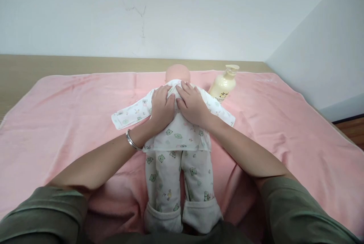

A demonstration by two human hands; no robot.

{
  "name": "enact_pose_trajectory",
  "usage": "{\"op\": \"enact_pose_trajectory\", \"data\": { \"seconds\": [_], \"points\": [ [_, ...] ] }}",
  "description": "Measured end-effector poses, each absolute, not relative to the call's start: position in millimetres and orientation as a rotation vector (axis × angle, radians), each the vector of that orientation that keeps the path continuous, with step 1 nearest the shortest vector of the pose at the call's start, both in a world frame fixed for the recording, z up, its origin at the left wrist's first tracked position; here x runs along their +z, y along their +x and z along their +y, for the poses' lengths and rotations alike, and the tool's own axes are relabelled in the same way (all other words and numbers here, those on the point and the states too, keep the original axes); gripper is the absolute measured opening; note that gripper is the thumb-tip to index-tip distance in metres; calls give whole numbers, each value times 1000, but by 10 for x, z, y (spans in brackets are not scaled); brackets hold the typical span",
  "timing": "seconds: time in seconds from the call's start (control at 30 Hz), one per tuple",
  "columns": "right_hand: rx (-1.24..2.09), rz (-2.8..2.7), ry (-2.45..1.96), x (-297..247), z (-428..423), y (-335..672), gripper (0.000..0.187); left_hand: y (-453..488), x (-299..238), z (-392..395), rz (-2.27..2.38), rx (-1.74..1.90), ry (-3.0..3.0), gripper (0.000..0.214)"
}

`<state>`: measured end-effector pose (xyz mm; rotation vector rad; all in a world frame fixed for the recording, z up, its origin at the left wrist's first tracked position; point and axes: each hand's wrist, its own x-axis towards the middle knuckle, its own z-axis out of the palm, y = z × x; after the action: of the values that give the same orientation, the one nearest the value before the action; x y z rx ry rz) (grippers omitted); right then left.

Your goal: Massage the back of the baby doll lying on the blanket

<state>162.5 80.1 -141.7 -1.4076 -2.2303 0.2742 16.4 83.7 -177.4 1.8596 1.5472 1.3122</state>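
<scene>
The doll, already in top and trousers, lies on the blanket, left hand and right hand flat upon its upper torso, fingers slightly spread, gripping nothing, the handling there apparently unfinished.

Print on bottle, too small to read

Dressed doll, stretched lengthwise on a pink blanket, as seen from where I stand: the smooth, hairless head lies at the far end, the legs toward the person. The long-sleeved white top bears small green animal figures; its sleeves spread outward. Its hem overlaps matching trousers, legs slightly parted, ending in broad, plain cuffs.
</scene>
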Motion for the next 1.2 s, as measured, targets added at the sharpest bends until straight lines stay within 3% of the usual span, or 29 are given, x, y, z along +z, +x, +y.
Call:
{"op": "enact_pose_trajectory", "data": {
  "seconds": [0.4,0.67,0.87,0.97,1.2],
  "points": [
    [228,-2241,-1477,-1433,725,1551,53,156,-1772,835,1544,1297,1900,38],
    [46,-2004,-1420,-834,684,2019,56,262,-1437,1062,1675,1346,1793,53],
    [-156,-1803,-1616,-768,1071,2568,58,921,-942,1110,1079,1283,1197,40],
    [-143,-1793,-1720,-842,1185,2612,59,1220,-793,1110,879,1134,1018,55],
    [-305,-1871,-1761,-893,1124,2467,55,1353,-729,1026,890,1019,965,47]
  ]
}}
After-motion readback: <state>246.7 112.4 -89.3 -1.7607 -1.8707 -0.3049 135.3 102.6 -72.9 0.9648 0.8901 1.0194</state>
